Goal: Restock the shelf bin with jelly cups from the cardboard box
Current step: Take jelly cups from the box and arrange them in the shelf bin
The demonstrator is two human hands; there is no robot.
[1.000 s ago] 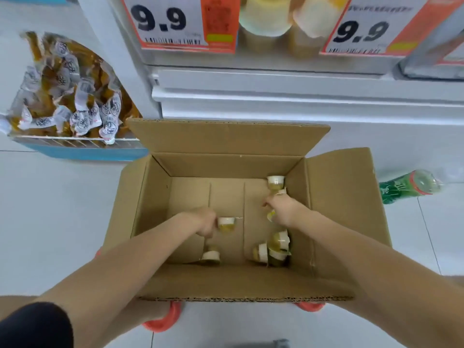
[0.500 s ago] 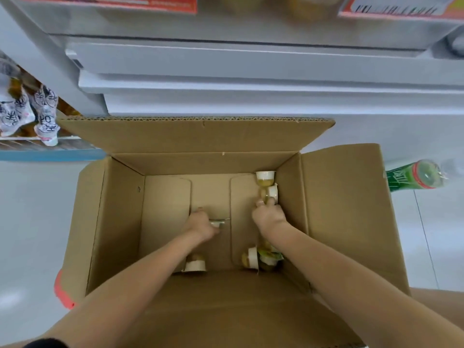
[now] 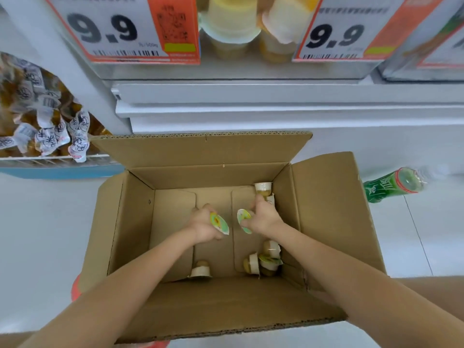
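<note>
An open cardboard box (image 3: 326, 222) stands on the floor below me. Both my hands are down inside it. My left hand (image 3: 203, 226) grips a jelly cup (image 3: 221, 223) with its green-yellow lid facing right. My right hand (image 3: 263, 218) grips another jelly cup (image 3: 243, 221), its lid facing left. Several more cups lie on the box floor: one at the far right corner (image 3: 263, 189), one at the near middle (image 3: 200, 270), a small pile at the near right (image 3: 266, 259). The shelf bin (image 3: 238, 33) with jelly cups sits above, behind price tags.
A wire basket (image 3: 50, 159) of wrapped snacks stands at the left beside the box. A green bottle (image 3: 391, 185) lies on the white floor to the right. White shelf ledges (image 3: 276, 114) run just behind the box. An orange object (image 3: 75, 287) shows under the box's left side.
Both hands have closed on jelly cups and lifted them slightly, lids now turned toward each other. The camera has tilted up, bringing the price tags and bin back into view.
</note>
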